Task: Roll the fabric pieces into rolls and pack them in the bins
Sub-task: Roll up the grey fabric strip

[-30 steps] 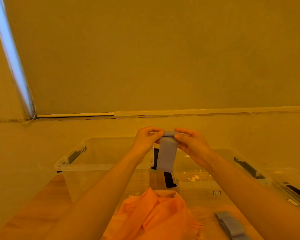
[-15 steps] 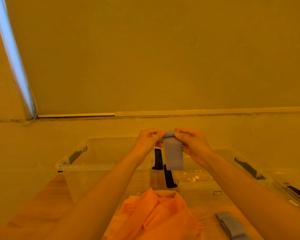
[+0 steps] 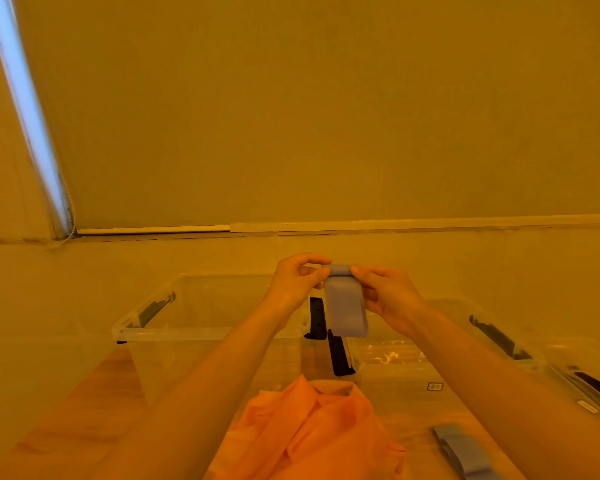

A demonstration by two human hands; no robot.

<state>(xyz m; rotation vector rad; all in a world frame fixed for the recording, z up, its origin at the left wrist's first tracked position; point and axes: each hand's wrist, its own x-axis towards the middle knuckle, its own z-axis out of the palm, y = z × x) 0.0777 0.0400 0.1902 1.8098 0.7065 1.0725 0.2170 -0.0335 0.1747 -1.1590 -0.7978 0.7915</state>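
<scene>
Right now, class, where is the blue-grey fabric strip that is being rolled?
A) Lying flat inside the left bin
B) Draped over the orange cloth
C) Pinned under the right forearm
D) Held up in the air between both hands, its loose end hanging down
D: the left hand and right hand pinch the rolled top of the blue-grey strip, and its tail hangs free above the bins.

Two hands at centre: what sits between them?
In the head view, the grey fabric strip, its top rolled, spans from left hand to right hand.
</scene>
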